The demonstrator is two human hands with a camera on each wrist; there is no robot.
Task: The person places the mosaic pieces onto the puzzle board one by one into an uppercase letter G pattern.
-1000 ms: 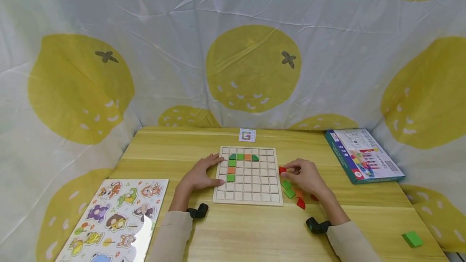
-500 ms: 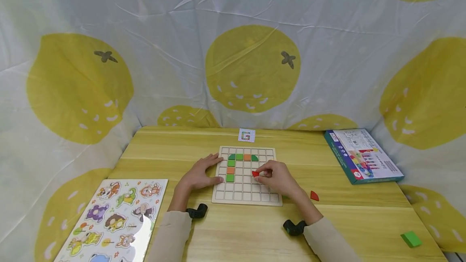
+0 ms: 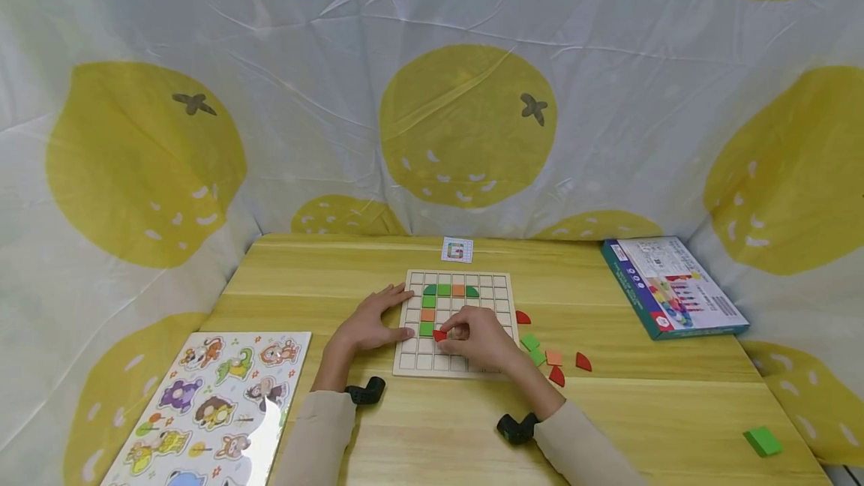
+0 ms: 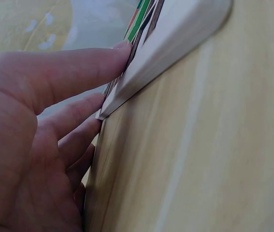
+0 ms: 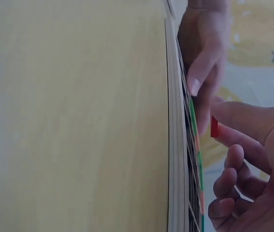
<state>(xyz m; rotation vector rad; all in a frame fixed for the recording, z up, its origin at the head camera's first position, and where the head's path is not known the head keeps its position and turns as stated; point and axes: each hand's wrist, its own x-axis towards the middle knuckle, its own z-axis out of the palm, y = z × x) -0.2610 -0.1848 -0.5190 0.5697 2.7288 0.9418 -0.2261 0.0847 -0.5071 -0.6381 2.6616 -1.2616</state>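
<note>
A wooden grid board (image 3: 425, 361) lies mid-table. Green and orange tiles form a row near its top, and a column with an orange square (image 3: 428, 315) runs down the left side. My left hand (image 3: 373, 321) rests along the board's left edge, thumb and fingertips touching it, as the left wrist view shows closely. Over the board, my right hand (image 3: 475, 337) pinches a red quarter-circle tile (image 3: 439, 335) between thumb and index finger, just right of the column's lowest green square (image 3: 427, 329). In the right wrist view, this red tile (image 5: 214, 127) stands out from the board's surface.
Right of the board lie loose tiles: green squares (image 3: 529, 341), an orange square (image 3: 553, 358) and red quarter-circles (image 3: 583, 361). A pattern card (image 3: 457, 250) sits behind the board. An animal puzzle (image 3: 216, 411) is at left, a box (image 3: 682, 287) and green blocks (image 3: 763, 442) at right.
My right hand has picked up the red quarter-circle from beside the board and carried it left across the grid to the column. The left hand has stayed in place.
</note>
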